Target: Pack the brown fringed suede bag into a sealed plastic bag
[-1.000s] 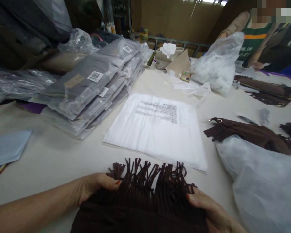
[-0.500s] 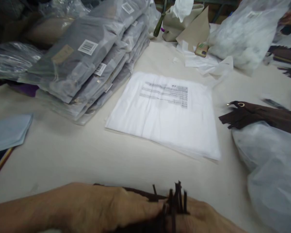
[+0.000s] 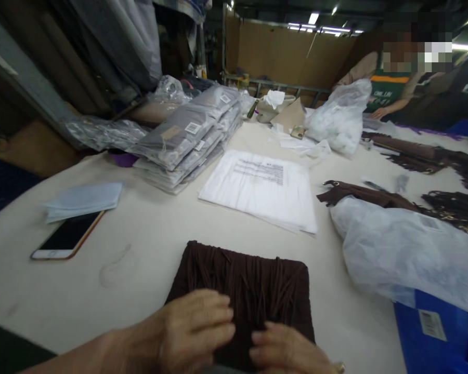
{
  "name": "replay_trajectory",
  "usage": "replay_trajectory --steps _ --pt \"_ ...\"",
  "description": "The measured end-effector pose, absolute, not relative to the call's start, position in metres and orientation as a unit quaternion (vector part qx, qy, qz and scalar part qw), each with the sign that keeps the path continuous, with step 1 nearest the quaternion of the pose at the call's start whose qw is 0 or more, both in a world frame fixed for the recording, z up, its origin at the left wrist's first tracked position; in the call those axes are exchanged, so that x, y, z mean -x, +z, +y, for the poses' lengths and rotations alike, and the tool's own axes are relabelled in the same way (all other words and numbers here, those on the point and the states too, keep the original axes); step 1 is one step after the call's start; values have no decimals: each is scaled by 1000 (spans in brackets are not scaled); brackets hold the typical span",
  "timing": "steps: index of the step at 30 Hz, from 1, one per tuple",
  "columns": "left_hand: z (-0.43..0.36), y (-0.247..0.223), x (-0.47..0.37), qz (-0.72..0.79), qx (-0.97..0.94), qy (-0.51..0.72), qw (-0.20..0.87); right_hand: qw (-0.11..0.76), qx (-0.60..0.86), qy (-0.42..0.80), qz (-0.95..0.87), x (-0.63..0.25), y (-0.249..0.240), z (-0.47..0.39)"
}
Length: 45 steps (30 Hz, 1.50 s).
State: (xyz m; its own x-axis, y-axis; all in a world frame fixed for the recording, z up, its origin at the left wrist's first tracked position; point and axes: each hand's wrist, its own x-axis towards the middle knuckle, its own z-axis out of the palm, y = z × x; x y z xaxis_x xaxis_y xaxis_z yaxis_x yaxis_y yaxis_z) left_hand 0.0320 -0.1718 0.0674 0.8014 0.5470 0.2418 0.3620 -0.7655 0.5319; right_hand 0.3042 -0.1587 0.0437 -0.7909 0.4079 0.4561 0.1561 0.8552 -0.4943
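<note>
A dark brown fringed bag (image 3: 253,280) lies flat on the pale table in front of me, its strands hanging down over its face. My left hand (image 3: 197,330) rests over the left part of the bag, fingers stretched and pointing right. Opposite it, my right hand (image 3: 288,348) lies on the lower right part with its fingers extended. A small gap separates the two sets of fingertips, and neither hand grips anything. Beyond the bag is a stack of white printed plastic bags (image 3: 261,189).
Barcoded packages in clear plastic (image 3: 179,135) are piled at the back left. A phone (image 3: 68,236) lies left, partly under folded light-blue sheets (image 3: 83,200). To the right are a translucent bag (image 3: 405,249), a blue package (image 3: 432,327) and brown fringed pieces (image 3: 366,195). A co-worker (image 3: 392,88) stands beyond.
The view has tilted up and widened, showing more of the room. Strands that stuck up between my hands now lie down on the bag, and my fingers have spread flat over it.
</note>
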Motion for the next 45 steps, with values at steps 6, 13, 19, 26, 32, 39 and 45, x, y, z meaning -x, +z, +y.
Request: replay_trajectory --steps 6,13,19,26,32,39,45 --pt "-168 94 -12 467 -813 250 244 249 283 125 -918 -295 66 -155" --pt "-261 75 22 762 -570 125 281 277 624 241 -690 -354 27 -179" --pt "-258 57 -9 743 -599 97 283 268 695 341 -573 -331 25 -174" --pt "-199 55 1 724 -575 206 321 367 654 447 -488 -321 20 -160" --pt "-171 59 13 688 -567 227 392 421 620 475 -461 -324 21 -153" --pt "-188 59 19 710 -479 248 453 419 488 64 -763 -296 1 -194" --pt "-172 79 25 693 -397 263 541 339 317 218 -859 -191 0 -217"
